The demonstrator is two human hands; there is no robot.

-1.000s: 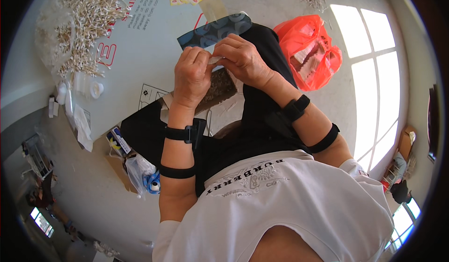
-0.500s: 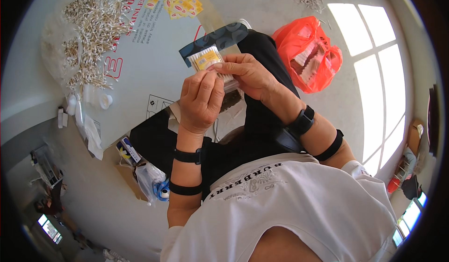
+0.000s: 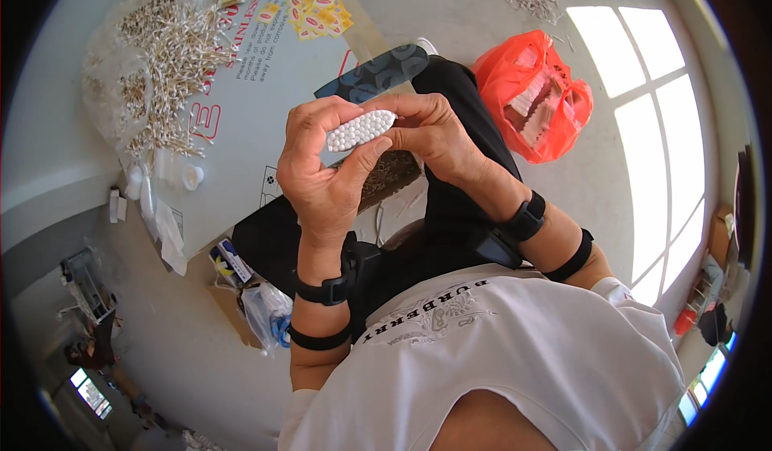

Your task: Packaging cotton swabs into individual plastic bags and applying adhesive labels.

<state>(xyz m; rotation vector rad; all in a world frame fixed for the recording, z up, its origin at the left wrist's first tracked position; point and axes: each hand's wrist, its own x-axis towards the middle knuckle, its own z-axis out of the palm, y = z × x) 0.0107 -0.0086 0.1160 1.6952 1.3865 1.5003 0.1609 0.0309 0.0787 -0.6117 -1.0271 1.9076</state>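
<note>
Both hands on one pack (image 3: 359,132), held above the lap, between the knees and near the table (image 3: 229,157). Pack is crammed with swabs; white round tips face up in tight rows. Left hand (image 3: 318,153) grasps the left part, fingers over the far edge, thumb beneath the near one. Right hand (image 3: 441,133) pinches the right end between thumb and forefinger.

Red bag (image 3: 503,69) on the floor, right of the knee: mouth gaping, pale pinkish ridged bundles (image 3: 532,99) inside, stacked at angles. Clear bag (image 3: 103,105) at the table's left side: loose swabs (image 3: 165,53) heaped in and spilling from it. Yellow cards (image 3: 323,15) scattered at the table's far end. Dark patterned sheet (image 3: 378,74) lies just beyond the hands.

Carton (image 3: 233,314) on the floor, lower left: clear plastic (image 3: 256,310) and something blue (image 3: 281,330) in or against it; cannot tell which. Brown thing (image 3: 392,174) under the hands, partly hidden; contents unclear.
</note>
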